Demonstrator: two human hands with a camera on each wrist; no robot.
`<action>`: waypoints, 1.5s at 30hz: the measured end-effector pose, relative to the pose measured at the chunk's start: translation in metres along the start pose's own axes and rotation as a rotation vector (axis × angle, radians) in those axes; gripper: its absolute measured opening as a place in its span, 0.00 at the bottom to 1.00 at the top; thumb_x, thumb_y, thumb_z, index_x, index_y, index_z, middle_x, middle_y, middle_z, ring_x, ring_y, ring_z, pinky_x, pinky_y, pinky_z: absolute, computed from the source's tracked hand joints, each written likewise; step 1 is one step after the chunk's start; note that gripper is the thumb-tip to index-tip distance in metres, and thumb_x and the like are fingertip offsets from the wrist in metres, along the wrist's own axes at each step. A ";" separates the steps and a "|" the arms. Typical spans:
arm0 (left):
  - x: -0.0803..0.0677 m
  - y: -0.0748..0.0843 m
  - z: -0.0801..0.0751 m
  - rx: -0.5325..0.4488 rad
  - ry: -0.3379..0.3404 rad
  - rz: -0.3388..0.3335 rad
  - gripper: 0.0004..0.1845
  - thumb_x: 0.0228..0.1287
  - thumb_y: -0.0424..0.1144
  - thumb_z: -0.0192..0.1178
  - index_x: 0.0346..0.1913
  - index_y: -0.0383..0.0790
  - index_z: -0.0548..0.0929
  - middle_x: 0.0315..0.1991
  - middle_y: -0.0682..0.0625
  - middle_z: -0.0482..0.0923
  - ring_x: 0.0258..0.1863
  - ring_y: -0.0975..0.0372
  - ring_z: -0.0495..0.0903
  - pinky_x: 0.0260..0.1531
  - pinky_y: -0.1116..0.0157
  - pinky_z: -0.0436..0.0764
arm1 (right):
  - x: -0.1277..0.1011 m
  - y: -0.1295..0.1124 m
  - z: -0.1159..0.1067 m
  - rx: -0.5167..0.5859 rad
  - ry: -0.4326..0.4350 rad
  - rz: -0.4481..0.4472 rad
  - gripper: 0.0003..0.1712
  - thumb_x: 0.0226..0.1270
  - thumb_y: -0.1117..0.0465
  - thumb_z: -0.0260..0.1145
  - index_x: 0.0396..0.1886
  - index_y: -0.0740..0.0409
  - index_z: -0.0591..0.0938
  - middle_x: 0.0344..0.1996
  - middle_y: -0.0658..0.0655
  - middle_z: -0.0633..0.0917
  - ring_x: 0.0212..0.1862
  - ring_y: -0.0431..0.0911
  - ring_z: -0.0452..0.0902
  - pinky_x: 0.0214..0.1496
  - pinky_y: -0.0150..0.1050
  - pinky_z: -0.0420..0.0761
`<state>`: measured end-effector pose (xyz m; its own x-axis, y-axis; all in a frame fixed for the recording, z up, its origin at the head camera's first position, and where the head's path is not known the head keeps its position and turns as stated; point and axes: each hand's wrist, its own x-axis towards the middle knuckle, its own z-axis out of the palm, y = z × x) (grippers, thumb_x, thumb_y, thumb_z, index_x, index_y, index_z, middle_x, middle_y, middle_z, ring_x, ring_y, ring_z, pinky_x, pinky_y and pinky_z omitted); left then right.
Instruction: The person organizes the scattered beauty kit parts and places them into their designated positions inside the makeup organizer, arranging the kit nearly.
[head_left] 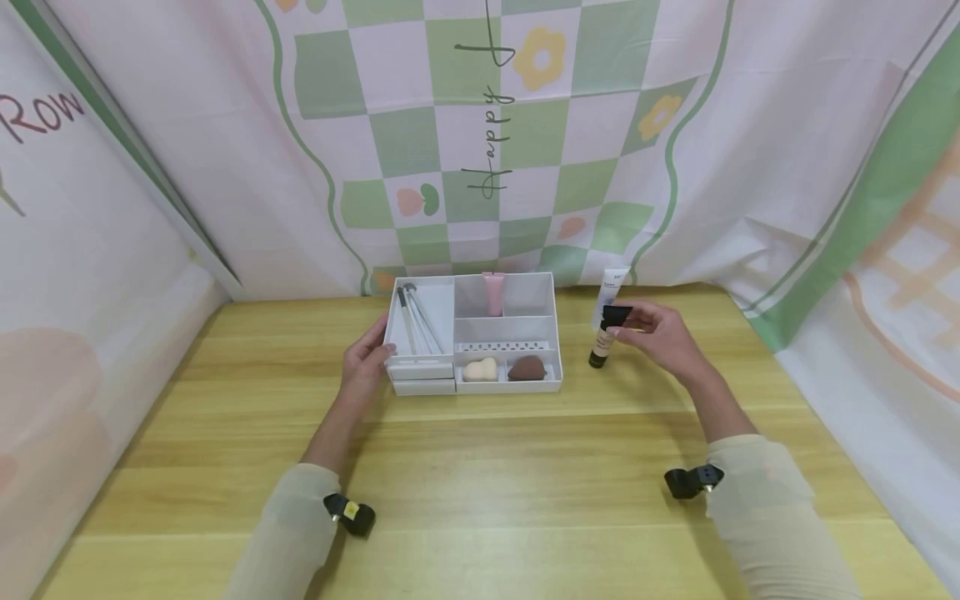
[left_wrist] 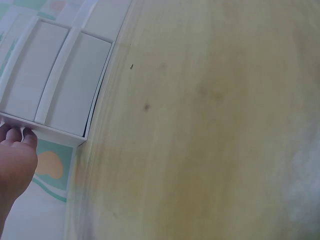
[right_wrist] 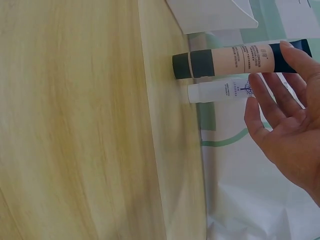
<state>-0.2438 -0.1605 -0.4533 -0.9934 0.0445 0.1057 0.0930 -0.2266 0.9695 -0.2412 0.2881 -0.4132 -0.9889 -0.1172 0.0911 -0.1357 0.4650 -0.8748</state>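
A beige concealer tube (head_left: pixel 602 342) with a black cap points cap-down over the table, tilted slightly. My right hand (head_left: pixel 660 333) pinches its flat black end between thumb and fingers. Just behind it stands a white tube (head_left: pixel 609 292), whose cap and printed label show in the right wrist view. My left hand (head_left: pixel 366 358) grips the left side of a white organizer box (head_left: pixel 504 389), its thumb near the front corner. Inside the box are several makeup brushes (head_left: pixel 414 321), a pink tube (head_left: pixel 494 293), a cream sponge (head_left: pixel 480 370) and a brown sponge (head_left: pixel 527 368).
The box stands at the back of the wooden table (head_left: pixel 480 500), close to a patterned curtain (head_left: pixel 420 75). Two small drawers (left_wrist: pixel 75 82) face front below the brush tray. More cloth hangs at the left and right sides.
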 end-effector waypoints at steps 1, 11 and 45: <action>0.000 0.000 0.000 -0.001 0.001 0.000 0.32 0.69 0.24 0.47 0.76 0.29 0.59 0.80 0.38 0.55 0.81 0.48 0.56 0.69 0.74 0.74 | 0.000 0.000 0.000 0.000 0.003 -0.001 0.28 0.70 0.59 0.68 0.65 0.69 0.74 0.40 0.32 0.81 0.45 0.24 0.79 0.50 0.18 0.83; 0.000 0.000 0.001 -0.017 0.001 0.000 0.33 0.68 0.24 0.47 0.76 0.28 0.58 0.80 0.37 0.54 0.81 0.48 0.56 0.71 0.72 0.72 | 0.006 0.005 0.001 -0.090 0.071 0.000 0.21 0.71 0.60 0.67 0.57 0.69 0.80 0.39 0.37 0.85 0.39 0.23 0.78 0.43 0.19 0.83; -0.002 0.002 0.002 -0.022 0.003 -0.010 0.32 0.69 0.24 0.46 0.76 0.29 0.58 0.81 0.39 0.54 0.81 0.49 0.55 0.72 0.71 0.71 | 0.003 -0.007 0.003 -0.157 0.083 0.007 0.25 0.71 0.52 0.67 0.56 0.67 0.81 0.48 0.65 0.85 0.39 0.25 0.79 0.44 0.24 0.85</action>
<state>-0.2419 -0.1593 -0.4513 -0.9945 0.0439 0.0955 0.0818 -0.2472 0.9655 -0.2434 0.2818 -0.4086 -0.9905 -0.0439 0.1302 -0.1305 0.5973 -0.7913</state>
